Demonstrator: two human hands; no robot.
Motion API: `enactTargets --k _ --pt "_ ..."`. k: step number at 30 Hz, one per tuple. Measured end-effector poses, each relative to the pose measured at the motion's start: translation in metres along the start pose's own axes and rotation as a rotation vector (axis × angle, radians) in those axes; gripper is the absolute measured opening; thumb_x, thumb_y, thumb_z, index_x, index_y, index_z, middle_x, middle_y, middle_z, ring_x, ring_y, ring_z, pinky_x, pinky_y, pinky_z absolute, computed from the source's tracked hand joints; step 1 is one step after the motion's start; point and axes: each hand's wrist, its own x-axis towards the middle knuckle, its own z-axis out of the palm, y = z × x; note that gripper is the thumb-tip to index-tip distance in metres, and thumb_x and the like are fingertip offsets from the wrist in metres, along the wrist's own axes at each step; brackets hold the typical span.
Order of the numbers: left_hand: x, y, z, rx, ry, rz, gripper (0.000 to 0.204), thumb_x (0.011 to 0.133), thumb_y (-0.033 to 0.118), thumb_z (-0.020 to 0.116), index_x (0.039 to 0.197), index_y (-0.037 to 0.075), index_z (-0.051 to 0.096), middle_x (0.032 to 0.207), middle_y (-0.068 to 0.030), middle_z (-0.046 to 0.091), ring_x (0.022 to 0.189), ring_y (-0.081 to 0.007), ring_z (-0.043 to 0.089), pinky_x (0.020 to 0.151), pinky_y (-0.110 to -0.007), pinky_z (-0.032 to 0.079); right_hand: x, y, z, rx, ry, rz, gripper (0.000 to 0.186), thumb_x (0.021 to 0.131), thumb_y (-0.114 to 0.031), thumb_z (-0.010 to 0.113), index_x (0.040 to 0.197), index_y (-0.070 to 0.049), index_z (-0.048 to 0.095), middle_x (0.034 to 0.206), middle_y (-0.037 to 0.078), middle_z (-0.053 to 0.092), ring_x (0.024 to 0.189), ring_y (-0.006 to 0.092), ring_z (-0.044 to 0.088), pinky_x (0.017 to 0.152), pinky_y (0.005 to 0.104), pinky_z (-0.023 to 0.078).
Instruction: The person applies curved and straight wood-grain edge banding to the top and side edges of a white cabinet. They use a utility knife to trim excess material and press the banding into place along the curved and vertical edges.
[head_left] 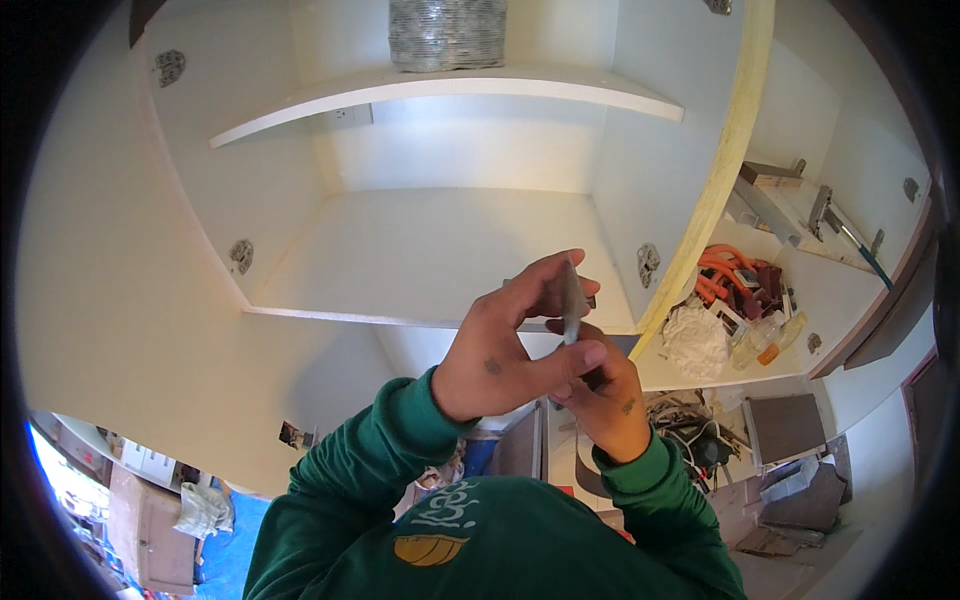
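In front of the cabinet opening, my two hands are raised close together. A thin grey flat piece (573, 300), seen nearly edge-on, stands upright between them; its kind is hard to make out. My left hand (505, 355) is closed around it, fingers curled behind and thumb across its lower end. Just below and to the right, my right hand (608, 395) has its fingers bent in at the piece's lower end, partly hidden by the left thumb.
A white cabinet shelf (450, 88) carries a silvery ribbed duct coil (447, 35). Metal hinge plates (648, 262) sit on the side walls. The right compartment holds orange hose (725, 270), a white cloth bundle (697, 340) and bottles (757, 340). Cables (705, 440) lie below it.
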Motion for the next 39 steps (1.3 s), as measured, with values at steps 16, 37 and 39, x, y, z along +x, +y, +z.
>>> enactTargets --k 16,37,39 --pt "0.006 -0.025 -0.002 -0.886 -0.008 -0.126 0.06 0.092 0.025 0.049 0.143 -0.004 0.035 0.118 -0.0272 0.063 0.1 -0.0387 0.067 0.092 -0.047 0.054 -0.004 0.009 0.026 -0.671 0.225 -0.39 0.065 0.074 -0.009 0.081 0.129 0.003 0.047 0.11 0.018 0.064 0.096 0.0263 0.068 0.081 0.0346 0.054" --pt "0.01 -0.021 0.007 -0.793 0.083 -0.171 0.055 0.095 0.027 0.05 0.14 -0.003 0.038 0.113 -0.0273 0.065 0.096 -0.0358 0.069 0.087 -0.044 0.057 -0.003 0.017 0.019 -0.448 0.211 -0.367 0.061 0.077 -0.013 0.081 0.127 0.003 0.049 0.105 0.02 0.065 0.091 0.0306 0.069 0.077 0.0367 0.055" --pt "0.011 -0.018 0.008 -0.795 0.083 -0.175 0.056 0.094 0.027 0.051 0.14 -0.003 0.038 0.113 -0.0272 0.065 0.096 -0.0356 0.069 0.087 -0.044 0.056 -0.004 0.021 0.016 -0.362 0.202 -0.329 0.059 0.079 -0.013 0.08 0.127 0.003 0.049 0.104 0.018 0.066 0.091 0.0265 0.069 0.076 0.0355 0.055"
